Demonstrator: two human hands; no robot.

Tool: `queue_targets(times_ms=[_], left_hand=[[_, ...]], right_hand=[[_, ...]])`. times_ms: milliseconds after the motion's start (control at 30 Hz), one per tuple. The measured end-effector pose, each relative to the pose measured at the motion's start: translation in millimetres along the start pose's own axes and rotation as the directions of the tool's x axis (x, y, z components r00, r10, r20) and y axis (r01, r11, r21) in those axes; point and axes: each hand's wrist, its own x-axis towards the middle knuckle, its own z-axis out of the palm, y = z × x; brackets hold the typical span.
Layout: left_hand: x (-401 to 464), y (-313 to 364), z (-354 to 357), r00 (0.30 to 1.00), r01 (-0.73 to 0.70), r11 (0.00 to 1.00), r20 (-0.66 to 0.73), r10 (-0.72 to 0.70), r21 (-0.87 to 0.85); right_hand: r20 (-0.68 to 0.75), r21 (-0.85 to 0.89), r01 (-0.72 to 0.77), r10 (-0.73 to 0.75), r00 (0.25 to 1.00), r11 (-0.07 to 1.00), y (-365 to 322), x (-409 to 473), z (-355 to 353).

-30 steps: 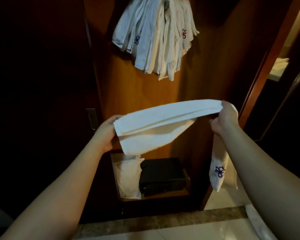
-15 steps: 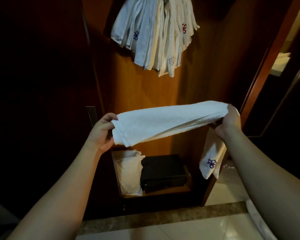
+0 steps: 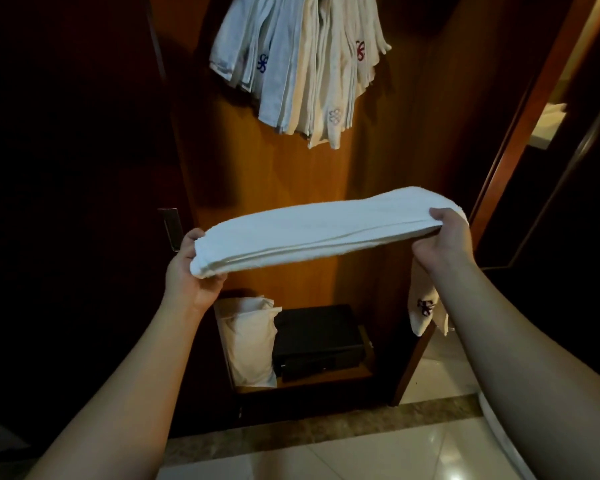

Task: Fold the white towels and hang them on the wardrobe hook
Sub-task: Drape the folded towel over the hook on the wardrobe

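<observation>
Two hands stretch one towel flat

Left hand (image 3: 193, 271) and right hand (image 3: 442, 239) each keep a narrow grip on an end of the folded towel (image 3: 312, 233), held taut, likely to square its layers. At 12 o'clock, hung towels (image 3: 302, 67) crowd the wooden wardrobe (image 3: 281, 181); a safe (image 3: 317, 341) sits at 6 o'clock.

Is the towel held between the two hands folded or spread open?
Folded. The white towel shows stacked layered edges along its near side, held as a narrow band by the left hand and right hand.
</observation>
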Motion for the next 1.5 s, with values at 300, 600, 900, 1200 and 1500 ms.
queue_targets(times_ms=[300,600,900,1200,1500], left_hand=[[14,-21,-25,0.981,0.191,0.943,-0.026,-0.191,0.274],[35,-94,-37,0.908,0.418,0.588,-0.308,-0.283,0.692],[29,-95,54,0.973,0.227,0.656,-0.145,-0.177,0.72],[7,-11,149,0.872,-0.186,0.906,0.489,-0.027,0.381],[83,20,206,0.853,-0.266,0.918,0.515,0.083,0.293]], right_hand=[[0.188,0.206,-0.13,0.091,0.978,0.97,-1,-21,6],[0.369,0.055,-0.121,0.092,0.925,0.991,6,-39,38],[0.421,-0.25,0.137,-0.02,0.907,0.958,15,-52,117],[0.484,-0.455,0.382,-0.137,0.864,0.804,15,-50,202],[0.576,-0.337,0.461,-0.207,0.791,0.821,-10,-47,256]])
